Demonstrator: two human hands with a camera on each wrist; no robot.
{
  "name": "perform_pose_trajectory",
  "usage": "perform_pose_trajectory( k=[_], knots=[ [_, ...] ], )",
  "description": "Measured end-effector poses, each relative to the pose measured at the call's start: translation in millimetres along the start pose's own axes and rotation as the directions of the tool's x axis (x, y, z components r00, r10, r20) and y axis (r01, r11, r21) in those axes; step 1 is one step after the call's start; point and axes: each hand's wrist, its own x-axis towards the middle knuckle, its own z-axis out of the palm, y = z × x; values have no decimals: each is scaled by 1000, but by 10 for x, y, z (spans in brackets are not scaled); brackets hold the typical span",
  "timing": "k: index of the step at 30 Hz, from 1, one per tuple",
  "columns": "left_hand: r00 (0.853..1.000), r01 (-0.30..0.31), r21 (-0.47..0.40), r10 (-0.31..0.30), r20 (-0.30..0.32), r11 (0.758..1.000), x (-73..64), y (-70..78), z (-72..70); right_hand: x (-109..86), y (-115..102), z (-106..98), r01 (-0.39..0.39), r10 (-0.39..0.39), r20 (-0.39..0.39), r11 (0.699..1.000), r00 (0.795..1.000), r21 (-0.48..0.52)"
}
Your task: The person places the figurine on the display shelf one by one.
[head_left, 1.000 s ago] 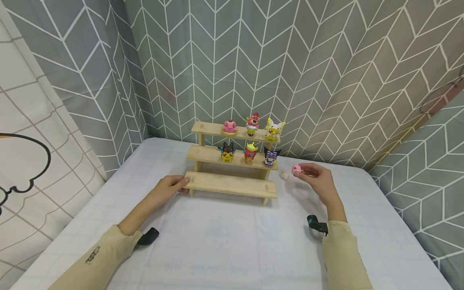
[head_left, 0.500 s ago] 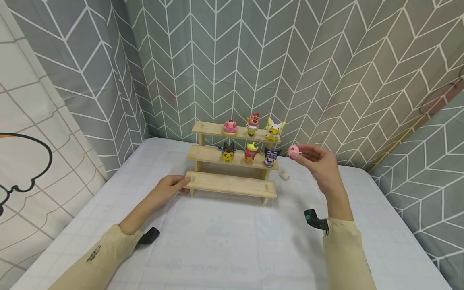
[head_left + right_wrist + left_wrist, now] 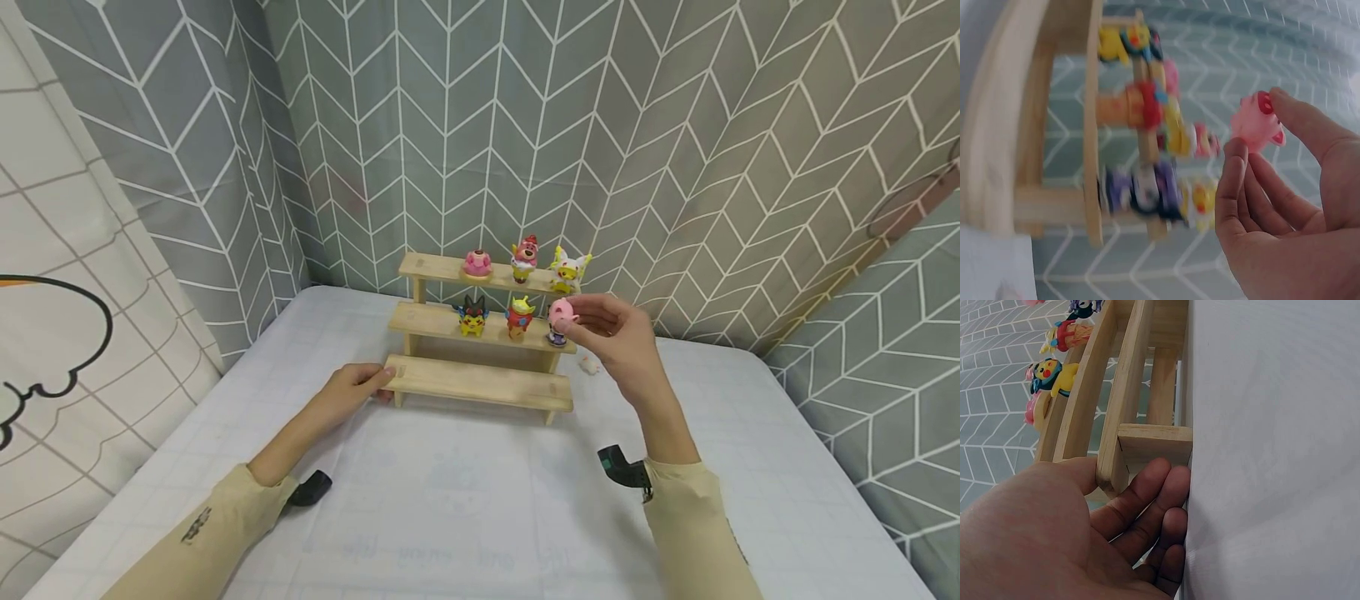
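A three-step wooden display stand (image 3: 480, 381) stands on the table. My left hand (image 3: 354, 390) grips the left end of its lowest step; in the left wrist view the thumb is at the board and the fingers curl beneath. Between thumb and fingertips my right hand (image 3: 621, 337) pinches a small pink pig figurine (image 3: 1255, 123), held up in front of the middle step's right end. Behind it, the purple-and-black figurine (image 3: 557, 337) is partly hidden. A yellow figurine with black ears (image 3: 472, 318) and a red figurine with a green top (image 3: 518, 320) share that step.
On the top step stand a pink figurine (image 3: 477, 264), a bear figurine with a red top (image 3: 525, 260) and a white-and-yellow figurine (image 3: 567, 271). A small white figurine (image 3: 590, 364) lies on the white-covered table right of the stand. A patterned curtain (image 3: 480, 125) hangs behind.
My right hand has lifted the pink pig figurine from beside the small white figurine and moved it left, in front of the stand's right end. The left hand has stayed in place.
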Motion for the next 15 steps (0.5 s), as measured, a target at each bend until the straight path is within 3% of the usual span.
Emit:
perform_pose_trajectory(
  k=[7, 15],
  knots=[
    [1000, 7, 15, -7, 2, 1000, 8, -11, -6, -38, -98, 382, 25, -30, 78, 998, 997, 63],
    [1000, 22, 17, -22, 1, 1000, 29, -56, -1, -59, -65, 555, 18, -27, 92, 995, 995, 96]
  ],
)
